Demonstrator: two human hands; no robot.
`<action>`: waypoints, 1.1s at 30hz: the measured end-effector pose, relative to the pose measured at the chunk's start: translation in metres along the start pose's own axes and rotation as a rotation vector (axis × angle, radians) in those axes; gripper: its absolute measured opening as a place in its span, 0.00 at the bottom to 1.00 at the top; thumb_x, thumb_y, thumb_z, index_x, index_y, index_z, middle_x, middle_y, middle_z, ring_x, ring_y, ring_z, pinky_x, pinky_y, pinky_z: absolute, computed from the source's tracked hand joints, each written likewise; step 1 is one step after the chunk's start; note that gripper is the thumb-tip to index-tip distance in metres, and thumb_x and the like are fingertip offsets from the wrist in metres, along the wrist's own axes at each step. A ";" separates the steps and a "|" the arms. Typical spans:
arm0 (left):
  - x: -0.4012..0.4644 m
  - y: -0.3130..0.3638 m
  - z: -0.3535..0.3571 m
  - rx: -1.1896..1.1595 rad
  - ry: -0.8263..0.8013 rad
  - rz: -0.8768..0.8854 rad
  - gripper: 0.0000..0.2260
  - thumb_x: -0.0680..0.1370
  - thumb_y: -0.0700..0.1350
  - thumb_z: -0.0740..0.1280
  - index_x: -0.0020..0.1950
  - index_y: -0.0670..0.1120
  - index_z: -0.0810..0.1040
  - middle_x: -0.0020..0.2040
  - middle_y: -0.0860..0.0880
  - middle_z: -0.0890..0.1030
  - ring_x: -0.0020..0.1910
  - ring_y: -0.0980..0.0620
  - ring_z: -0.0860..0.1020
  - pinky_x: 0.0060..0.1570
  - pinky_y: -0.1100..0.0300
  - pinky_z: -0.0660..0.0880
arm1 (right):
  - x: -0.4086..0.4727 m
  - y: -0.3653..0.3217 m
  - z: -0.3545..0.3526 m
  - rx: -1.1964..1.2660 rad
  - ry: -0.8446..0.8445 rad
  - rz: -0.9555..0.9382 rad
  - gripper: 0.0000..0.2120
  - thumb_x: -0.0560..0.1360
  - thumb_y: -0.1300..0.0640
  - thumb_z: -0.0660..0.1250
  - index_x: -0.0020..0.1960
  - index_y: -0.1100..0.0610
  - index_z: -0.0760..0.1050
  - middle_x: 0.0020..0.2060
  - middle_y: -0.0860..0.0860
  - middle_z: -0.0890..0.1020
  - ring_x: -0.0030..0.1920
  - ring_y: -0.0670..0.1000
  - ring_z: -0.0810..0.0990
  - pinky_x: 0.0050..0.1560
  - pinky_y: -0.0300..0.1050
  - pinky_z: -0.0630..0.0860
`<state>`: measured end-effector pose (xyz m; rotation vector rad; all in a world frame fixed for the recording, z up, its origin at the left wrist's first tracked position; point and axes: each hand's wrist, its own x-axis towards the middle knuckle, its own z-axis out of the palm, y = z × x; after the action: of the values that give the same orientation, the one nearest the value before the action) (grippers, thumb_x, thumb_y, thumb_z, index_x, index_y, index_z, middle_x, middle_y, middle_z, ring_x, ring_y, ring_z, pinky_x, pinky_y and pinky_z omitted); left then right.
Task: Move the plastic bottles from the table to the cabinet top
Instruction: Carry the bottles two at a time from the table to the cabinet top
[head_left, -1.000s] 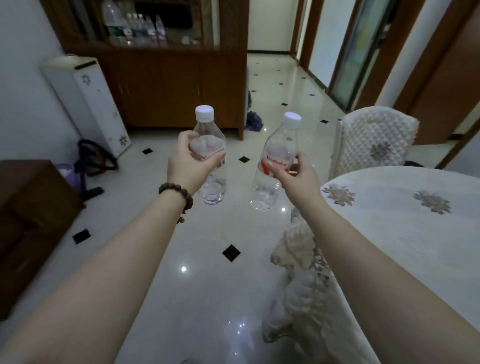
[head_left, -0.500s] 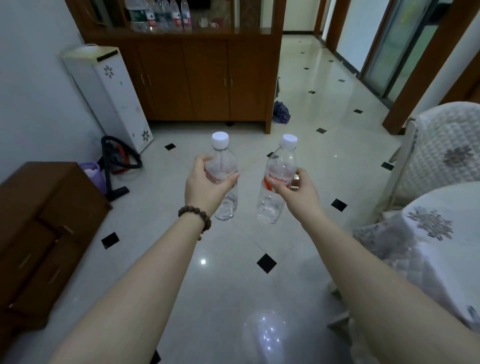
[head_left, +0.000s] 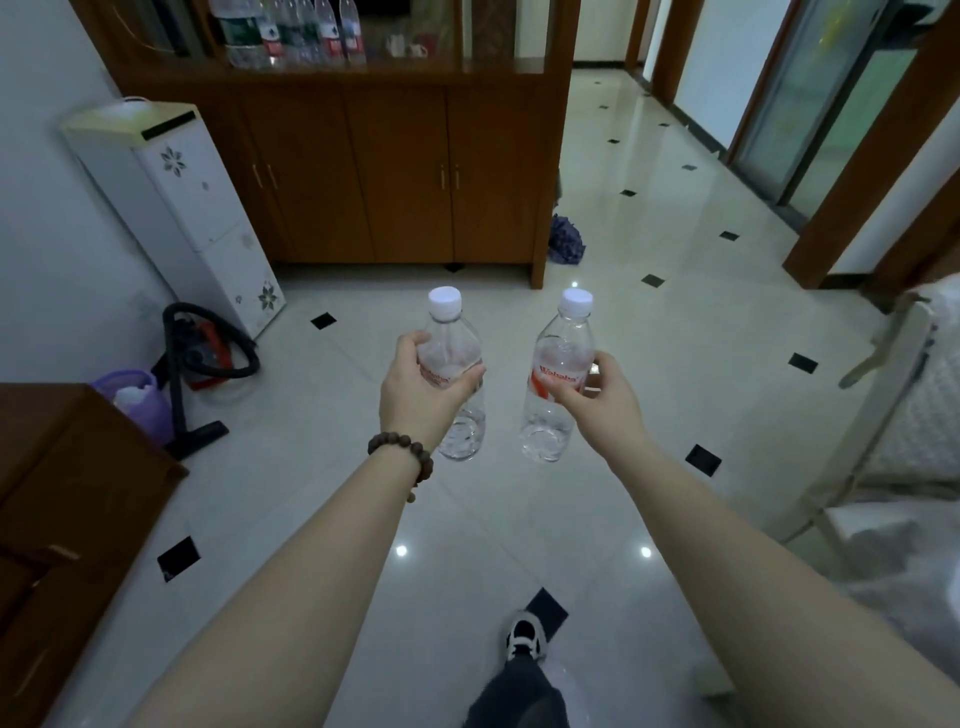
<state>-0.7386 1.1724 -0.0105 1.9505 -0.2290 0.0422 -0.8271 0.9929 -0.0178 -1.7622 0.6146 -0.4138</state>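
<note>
My left hand (head_left: 415, 395) grips a clear plastic bottle (head_left: 457, 358) with a white cap, held upright over the floor. My right hand (head_left: 602, 405) grips a second clear bottle (head_left: 556, 384) with a red label and white cap, tilted slightly right. Ahead stands the brown wooden cabinet (head_left: 395, 171). On its top (head_left: 467, 65) at the left stand several plastic bottles (head_left: 291, 36).
A white water dispenser (head_left: 192, 208) leans by the left wall, with a vacuum cleaner (head_left: 202, 358) and purple bin (head_left: 135, 400) below it. A brown drawer unit (head_left: 62, 509) is at the left. A covered chair (head_left: 914, 415) stands right. My foot (head_left: 524, 636) steps on the tiled floor.
I have walked away from the table toward the cabinet, which is closer and larger now. Both bottles stay gripped in front of me; my foot has come into view.
</note>
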 end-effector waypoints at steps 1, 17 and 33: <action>0.024 0.002 0.008 0.002 0.006 -0.006 0.31 0.67 0.55 0.77 0.65 0.53 0.68 0.56 0.53 0.74 0.57 0.50 0.74 0.53 0.58 0.74 | 0.026 -0.003 0.003 -0.002 -0.004 0.001 0.23 0.69 0.48 0.74 0.60 0.48 0.71 0.49 0.46 0.80 0.49 0.46 0.80 0.41 0.36 0.72; 0.350 -0.003 0.091 -0.023 0.119 -0.104 0.30 0.67 0.54 0.77 0.64 0.53 0.68 0.55 0.55 0.73 0.55 0.52 0.73 0.52 0.59 0.74 | 0.366 -0.060 0.108 -0.042 -0.144 0.003 0.30 0.71 0.47 0.73 0.69 0.51 0.65 0.63 0.51 0.76 0.61 0.53 0.76 0.59 0.49 0.74; 0.742 -0.055 0.092 -0.068 0.081 -0.073 0.28 0.69 0.50 0.76 0.64 0.53 0.66 0.56 0.58 0.71 0.56 0.55 0.71 0.54 0.58 0.71 | 0.706 -0.128 0.298 -0.064 -0.150 -0.037 0.29 0.71 0.49 0.72 0.67 0.53 0.66 0.62 0.50 0.77 0.58 0.49 0.76 0.57 0.46 0.73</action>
<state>-0.0085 1.0033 0.0056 1.8834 -0.1042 0.0649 -0.0680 0.8262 -0.0020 -1.8493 0.4942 -0.2873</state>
